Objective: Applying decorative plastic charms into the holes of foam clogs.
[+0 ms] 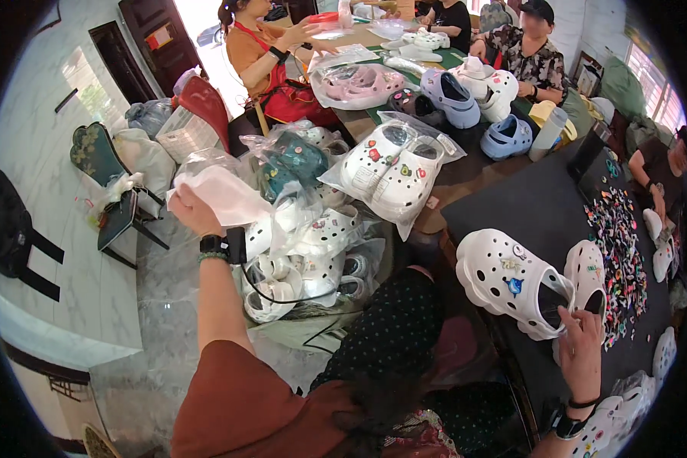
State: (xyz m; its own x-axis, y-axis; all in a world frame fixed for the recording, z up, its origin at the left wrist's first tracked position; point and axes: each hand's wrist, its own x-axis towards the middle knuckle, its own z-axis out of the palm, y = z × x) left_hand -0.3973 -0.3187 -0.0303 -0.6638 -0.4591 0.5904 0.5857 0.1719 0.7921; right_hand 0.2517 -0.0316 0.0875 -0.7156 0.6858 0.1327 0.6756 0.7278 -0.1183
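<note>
My left hand [193, 211] is raised at the left and grips a clear plastic bag [220, 191] above a heap of bagged white clogs [305, 259] beside my knees. My right hand [580, 347] rests on the heel of a white clog [511, 281] with small charms on its top; the clog lies on a black mat [534, 206] on the table. A second white clog [588, 269] lies just behind it, near my fingers. A bagged pair of white clogs [393, 169] sits at the table's corner above the heap.
A spread of small colourful charms [622, 252] covers the mat at the right. More clogs, blue [506, 137], grey [450, 98] and pink in a bag [356, 82], lie further up the table. Other people sit around it. Chairs [107, 183] and bags stand on the tiled floor at left.
</note>
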